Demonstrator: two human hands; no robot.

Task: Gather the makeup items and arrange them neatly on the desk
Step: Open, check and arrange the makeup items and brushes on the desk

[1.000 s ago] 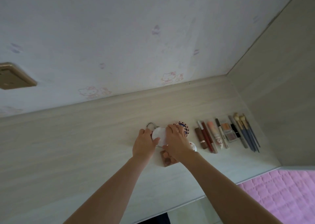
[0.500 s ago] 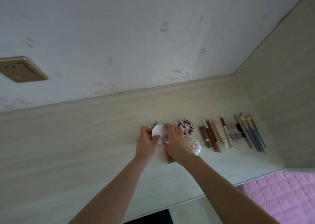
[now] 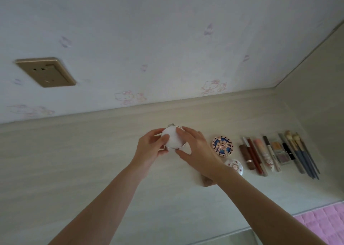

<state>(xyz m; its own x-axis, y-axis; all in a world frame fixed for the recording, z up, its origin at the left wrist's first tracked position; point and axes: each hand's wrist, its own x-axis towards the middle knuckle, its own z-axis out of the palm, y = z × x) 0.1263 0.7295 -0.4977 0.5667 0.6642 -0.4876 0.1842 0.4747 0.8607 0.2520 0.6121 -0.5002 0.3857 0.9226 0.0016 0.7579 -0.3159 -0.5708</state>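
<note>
A round white compact (image 3: 173, 138) is held between my left hand (image 3: 151, 148) and my right hand (image 3: 197, 152), both gripping its rim above the desk (image 3: 74, 161). To the right lie a blue patterned round compact (image 3: 222, 145) and a small white floral one (image 3: 234, 166). A brown palette (image 3: 207, 181) shows partly under my right wrist. Further right, in a neat row, lie a brown lipstick (image 3: 246, 156), several pencils and tubes (image 3: 264, 154), a small eyeshadow palette (image 3: 281, 153) and several brushes (image 3: 301, 153).
A wallpapered wall rises behind the desk with a gold socket plate (image 3: 45, 72) at the left. A side panel (image 3: 316, 95) closes the desk on the right. A pink quilt (image 3: 323, 222) lies beyond the front edge at lower right.
Both hands have lifted the white compact and shifted it left, away from the blue patterned compact. The camera has tilted, so more wall and the socket plate show.
</note>
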